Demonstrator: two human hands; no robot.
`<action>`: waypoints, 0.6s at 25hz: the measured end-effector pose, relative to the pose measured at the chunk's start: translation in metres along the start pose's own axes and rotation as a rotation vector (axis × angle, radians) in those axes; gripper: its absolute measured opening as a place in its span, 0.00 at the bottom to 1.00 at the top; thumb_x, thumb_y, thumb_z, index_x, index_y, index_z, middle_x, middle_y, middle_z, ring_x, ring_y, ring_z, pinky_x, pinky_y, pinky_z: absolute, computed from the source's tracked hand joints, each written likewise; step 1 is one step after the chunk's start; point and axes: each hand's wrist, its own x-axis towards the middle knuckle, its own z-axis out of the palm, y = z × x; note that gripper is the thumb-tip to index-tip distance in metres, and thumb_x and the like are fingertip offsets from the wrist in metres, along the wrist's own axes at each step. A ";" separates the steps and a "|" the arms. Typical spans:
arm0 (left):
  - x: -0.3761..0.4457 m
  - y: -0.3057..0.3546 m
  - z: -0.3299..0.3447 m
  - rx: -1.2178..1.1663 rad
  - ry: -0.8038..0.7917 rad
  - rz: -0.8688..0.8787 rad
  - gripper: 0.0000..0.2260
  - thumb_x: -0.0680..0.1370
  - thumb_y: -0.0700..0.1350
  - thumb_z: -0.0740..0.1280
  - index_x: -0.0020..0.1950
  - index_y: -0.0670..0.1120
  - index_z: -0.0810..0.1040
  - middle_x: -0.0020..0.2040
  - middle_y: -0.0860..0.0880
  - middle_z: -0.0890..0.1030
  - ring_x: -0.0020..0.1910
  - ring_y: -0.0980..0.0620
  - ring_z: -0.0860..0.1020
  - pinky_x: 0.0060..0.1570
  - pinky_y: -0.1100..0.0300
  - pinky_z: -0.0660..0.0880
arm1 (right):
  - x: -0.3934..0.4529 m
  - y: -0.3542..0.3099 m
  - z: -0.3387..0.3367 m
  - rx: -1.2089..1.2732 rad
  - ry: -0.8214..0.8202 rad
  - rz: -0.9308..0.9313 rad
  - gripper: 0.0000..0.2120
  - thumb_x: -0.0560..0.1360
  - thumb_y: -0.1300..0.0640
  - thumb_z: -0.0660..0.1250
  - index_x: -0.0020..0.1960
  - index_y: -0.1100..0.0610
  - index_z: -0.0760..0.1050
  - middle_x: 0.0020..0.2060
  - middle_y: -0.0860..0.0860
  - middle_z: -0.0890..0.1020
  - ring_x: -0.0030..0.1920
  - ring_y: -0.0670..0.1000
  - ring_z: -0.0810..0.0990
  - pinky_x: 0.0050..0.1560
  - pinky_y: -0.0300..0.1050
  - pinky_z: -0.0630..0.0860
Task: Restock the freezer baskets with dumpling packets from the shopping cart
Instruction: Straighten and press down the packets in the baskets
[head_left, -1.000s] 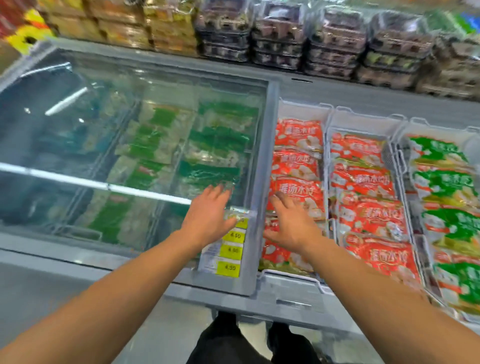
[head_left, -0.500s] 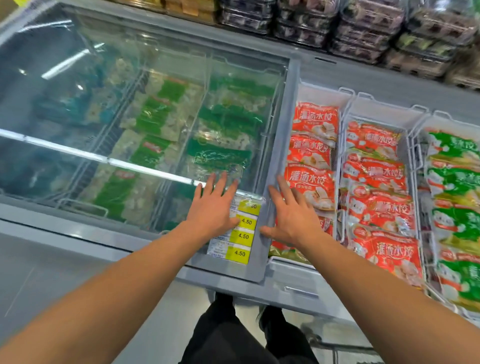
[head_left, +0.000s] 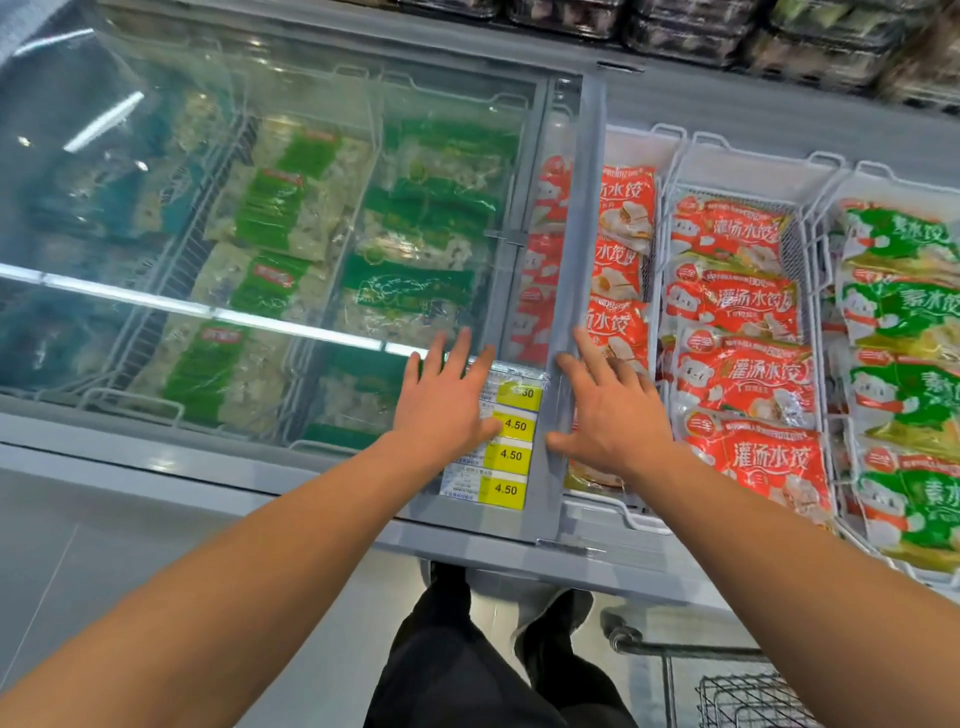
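My left hand (head_left: 448, 402) lies flat with spread fingers on the glass sliding lid (head_left: 291, 218) of the freezer, beside yellow price labels (head_left: 506, 441). My right hand (head_left: 610, 415) presses with straight fingers against the grey frame edge (head_left: 574, 291) of that lid. The lid partly covers the first white basket (head_left: 639, 143) of red dumpling packets (head_left: 621, 208). More red packets (head_left: 743, 358) fill the basket to the right, and green-and-white packets (head_left: 904, 322) fill the one beyond. A corner of the wire shopping cart (head_left: 737, 696) shows at the bottom right.
Under the glass lie green-labelled packets (head_left: 275, 218) in wire baskets. A shelf of dark plastic trays (head_left: 727, 26) runs along the back above the freezer. My legs and shoes (head_left: 493, 649) stand on the grey floor in front of the freezer's rim (head_left: 597, 558).
The lid's grey frame has slid to the right with both hands on it, and it now overlaps the first basket of red packets. The cart corner has come into view.
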 end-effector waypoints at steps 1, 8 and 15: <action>0.001 0.013 0.002 0.018 -0.001 0.019 0.39 0.76 0.65 0.62 0.80 0.56 0.46 0.81 0.48 0.43 0.79 0.41 0.41 0.76 0.39 0.46 | -0.004 0.012 0.000 0.003 0.001 0.009 0.45 0.66 0.35 0.68 0.76 0.44 0.50 0.77 0.41 0.36 0.76 0.61 0.56 0.73 0.62 0.60; 0.017 0.119 0.003 0.167 -0.071 0.188 0.40 0.73 0.70 0.61 0.79 0.60 0.46 0.81 0.49 0.46 0.79 0.38 0.43 0.74 0.35 0.43 | -0.050 0.118 0.007 0.018 -0.015 0.108 0.45 0.68 0.39 0.68 0.77 0.44 0.47 0.77 0.41 0.36 0.73 0.61 0.61 0.69 0.60 0.65; 0.052 0.248 0.005 0.296 -0.159 0.422 0.46 0.69 0.72 0.65 0.78 0.63 0.42 0.81 0.51 0.46 0.77 0.36 0.54 0.74 0.34 0.46 | -0.102 0.255 0.024 0.094 -0.023 0.223 0.44 0.73 0.44 0.66 0.78 0.44 0.41 0.76 0.41 0.31 0.78 0.59 0.49 0.74 0.60 0.58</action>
